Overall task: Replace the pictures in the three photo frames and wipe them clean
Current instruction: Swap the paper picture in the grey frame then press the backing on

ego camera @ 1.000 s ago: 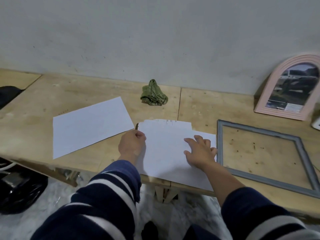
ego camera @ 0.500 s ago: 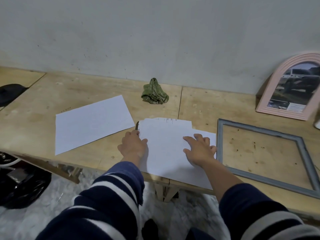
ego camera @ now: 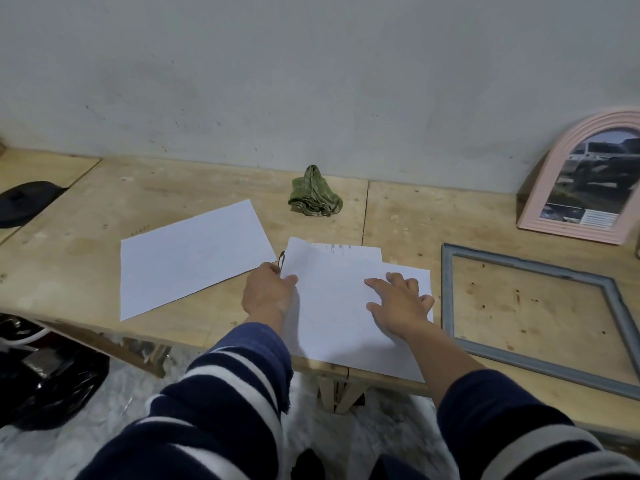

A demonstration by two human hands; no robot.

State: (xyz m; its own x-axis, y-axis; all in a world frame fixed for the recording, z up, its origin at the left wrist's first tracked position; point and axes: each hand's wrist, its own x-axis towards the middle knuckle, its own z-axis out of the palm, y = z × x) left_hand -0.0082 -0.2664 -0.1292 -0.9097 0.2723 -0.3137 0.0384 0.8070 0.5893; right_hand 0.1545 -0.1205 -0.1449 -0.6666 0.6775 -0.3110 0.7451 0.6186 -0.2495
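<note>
A stack of white sheets [ego camera: 343, 306] lies at the table's front edge, one sheet with faint print along its top. My left hand [ego camera: 268, 292] is closed on the stack's left edge, thumb on top. A small dark metal piece [ego camera: 281, 258] sticks out above its fingers; what it is I cannot tell. My right hand [ego camera: 398, 303] lies flat on the sheets with fingers spread. An empty grey rectangular frame [ego camera: 446, 289] lies flat to the right. A pink arched frame [ego camera: 540, 188] with a dark photo leans on the wall. A crumpled green cloth [ego camera: 313, 192] sits behind the sheets.
A separate white sheet [ego camera: 190, 258] lies to the left on the plywood table [ego camera: 86, 209]. A black object [ego camera: 24, 199] sits at the far left. Black bags [ego camera: 45, 372] are on the floor below the table's left edge. The wall runs close behind.
My left thumb has slid onto the edge of the sheets. My right hand stays pressed on the paper. The view has shifted slightly.
</note>
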